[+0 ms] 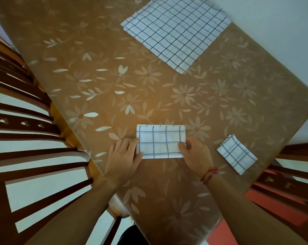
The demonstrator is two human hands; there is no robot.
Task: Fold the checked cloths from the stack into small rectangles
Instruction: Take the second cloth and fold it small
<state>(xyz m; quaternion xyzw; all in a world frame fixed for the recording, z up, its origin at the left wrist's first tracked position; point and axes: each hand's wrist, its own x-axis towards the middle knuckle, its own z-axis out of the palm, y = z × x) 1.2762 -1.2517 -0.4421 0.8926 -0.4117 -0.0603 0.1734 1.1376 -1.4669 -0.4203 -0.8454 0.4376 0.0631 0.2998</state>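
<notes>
A white cloth with blue checks [160, 141], folded into a wide rectangle, lies flat on the table in front of me. My left hand [123, 156] holds its left end, the thumb over the near left corner and the fingers along the left edge. My right hand [193, 154] pinches its right end near the lower right corner. A stack of unfolded checked cloths [176, 30] lies at the far side of the table. One small folded checked rectangle [237, 153] rests to the right of my right hand.
The table [100, 82] wears a tan cover with pale flowers. Wooden chairs stand at the left [26, 124] and at the right [291, 174]. A white wall runs along the table's far right side.
</notes>
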